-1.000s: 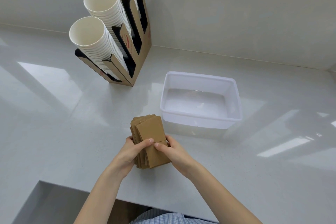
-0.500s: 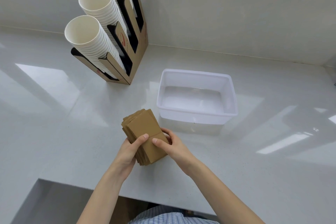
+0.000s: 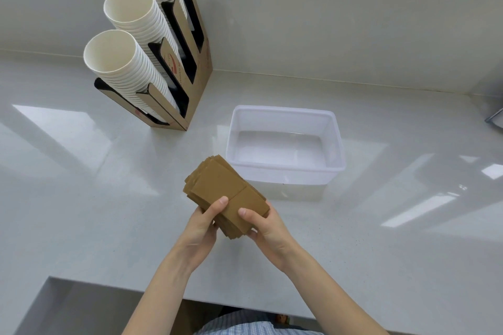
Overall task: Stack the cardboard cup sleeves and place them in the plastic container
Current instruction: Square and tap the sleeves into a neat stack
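A stack of flat brown cardboard cup sleeves (image 3: 217, 185) is held above the white counter, tilted with its far end up and to the left. My left hand (image 3: 202, 221) grips the stack's near left edge, thumb on top. My right hand (image 3: 265, 227) grips the near right corner, thumb on top and fingers under. The translucent white plastic container (image 3: 339, 144) stands just beyond and to the right of the stack, with nothing inside it.
A cardboard cup dispenser (image 3: 196, 71) with three slanted stacks of white paper cups (image 3: 128, 68) stands at the back left. A wall runs along the back of the counter. The counter's front edge (image 3: 109, 284) lies near my forearms. A dark object (image 3: 495, 119) shows at the right edge.
The stack has turned so its far end points more to the left, and it sits a little higher. Both hands keep their grip on it.
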